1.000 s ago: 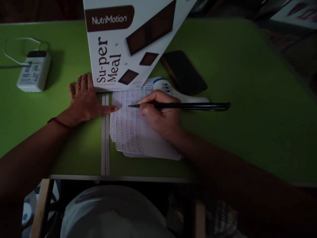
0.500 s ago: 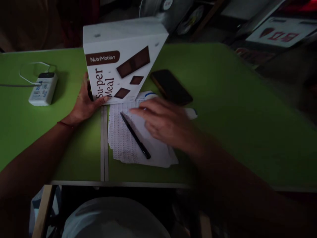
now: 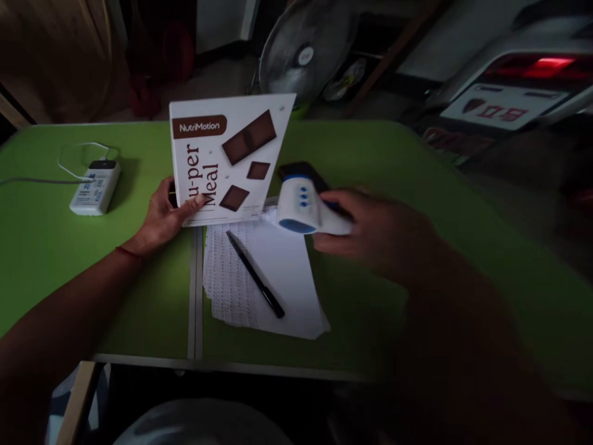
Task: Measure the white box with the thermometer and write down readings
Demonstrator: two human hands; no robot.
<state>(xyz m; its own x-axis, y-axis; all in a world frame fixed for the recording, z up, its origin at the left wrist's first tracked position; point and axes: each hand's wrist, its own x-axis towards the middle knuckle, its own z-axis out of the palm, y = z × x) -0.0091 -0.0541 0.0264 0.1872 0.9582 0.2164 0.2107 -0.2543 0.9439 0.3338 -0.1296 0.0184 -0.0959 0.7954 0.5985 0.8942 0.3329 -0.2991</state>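
My left hand (image 3: pixel 167 216) grips the lower left edge of a white NutriMotion "Su-per Meal" box (image 3: pixel 241 185), thumb on its printed front. The box is held upright at the back of the papers. In my right hand (image 3: pixel 370 232) is a white and blue handheld barcode scanner (image 3: pixel 299 205); my fingers wrap its handle, and its wide head points left, close to the box's lower right side. Sheets of handwritten paper (image 3: pixel 291 278) lie below, with a black pen (image 3: pixel 254 274) slanted across them. Behind the scanner a dark phone (image 3: pixel 301 170) is partly hidden.
On the left of the green table (image 3: pixel 370 327) sits a white power strip (image 3: pixel 96 188) with cables. A floor fan (image 3: pixel 306 55) stands beyond the far edge. At the back right is a white vehicle with a red light (image 3: pixel 551 63).
My right hand has taken up the scanner from beside the phone and moved right. The box is tilted differently, its top side no longer showing. The view has tipped upward.
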